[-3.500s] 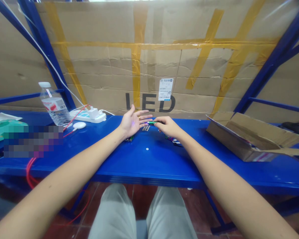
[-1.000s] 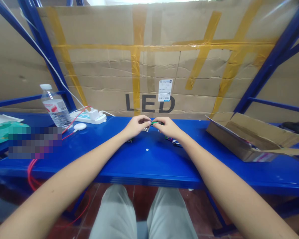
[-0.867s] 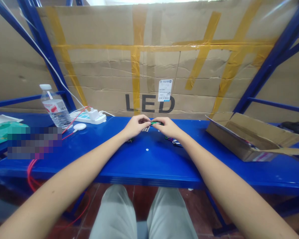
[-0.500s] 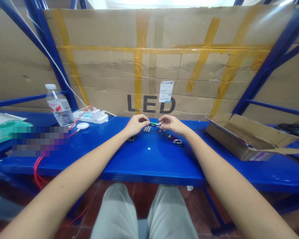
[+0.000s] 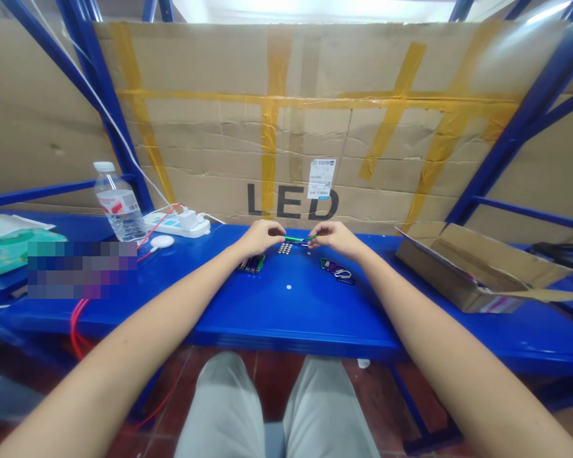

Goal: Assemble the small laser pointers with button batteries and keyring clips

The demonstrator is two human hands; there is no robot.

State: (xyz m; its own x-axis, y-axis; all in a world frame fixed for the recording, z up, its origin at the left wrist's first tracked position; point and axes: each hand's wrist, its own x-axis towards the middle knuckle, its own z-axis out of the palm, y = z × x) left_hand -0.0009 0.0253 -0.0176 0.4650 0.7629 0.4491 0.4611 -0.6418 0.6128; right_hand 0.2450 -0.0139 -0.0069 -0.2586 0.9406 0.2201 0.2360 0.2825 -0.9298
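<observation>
My left hand (image 5: 263, 236) is closed, pinching one end of a slim green tube (image 5: 293, 240) that looks like a small penlight. My right hand (image 5: 332, 238) is closed at the tube's other side, its fingertips on a small green piece (image 5: 312, 238). Whether that piece touches the tube, I cannot tell. Just below the tube lie several small silver discs (image 5: 284, 249), like button cells. Partly behind my left wrist is a row of slim coloured tubes (image 5: 253, 263). Several carabiners (image 5: 337, 270) in different colours rest near my right wrist.
A small white dot (image 5: 289, 287) is on the blue table (image 5: 286, 318). An open cardboard box (image 5: 458, 280) stands right. To the left are a water bottle (image 5: 119, 207), a power strip (image 5: 200, 226), red cables (image 5: 79, 324) and a green pack (image 5: 14, 251). Large cardboard (image 5: 210, 146) backs the table.
The view has shifted slightly. The small green piece now shows at my right fingertips, and more of the coloured tubes appears beside my left wrist. Both hands stay at nearly the same place.
</observation>
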